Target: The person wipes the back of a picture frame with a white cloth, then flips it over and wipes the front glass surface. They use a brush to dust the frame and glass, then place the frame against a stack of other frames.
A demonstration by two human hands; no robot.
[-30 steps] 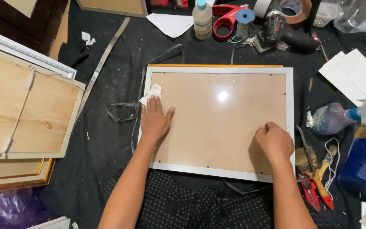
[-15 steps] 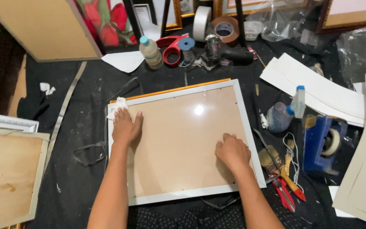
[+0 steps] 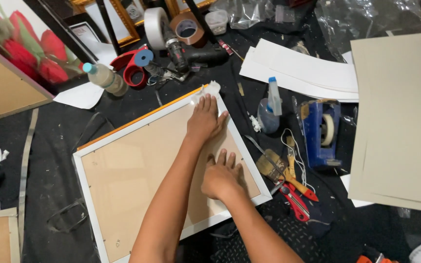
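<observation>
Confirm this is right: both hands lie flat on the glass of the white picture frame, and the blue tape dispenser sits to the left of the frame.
Not quite. In the head view the left hand and right hand do lie flat on the white picture frame, but the blue tape dispenser sits to the frame's right.

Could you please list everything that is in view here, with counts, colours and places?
picture frame: one, white rim, tan backing, centre of black floor
crumpled cloth: one, white, at the frame's far corner, under the left fingertips
spray bottle: one, clear with blue top, right of the frame
tape dispenser: one, blue, right of the spray bottle
brush: one, tan, by the frame's right corner
pliers: one, red handles, near the brush
tape rolls: two, white and brown, top centre
paperboard sheets: a stack, grey, right
left hand: flat on the backing, far corner
right hand: flat on the backing, near the right corner
</observation>
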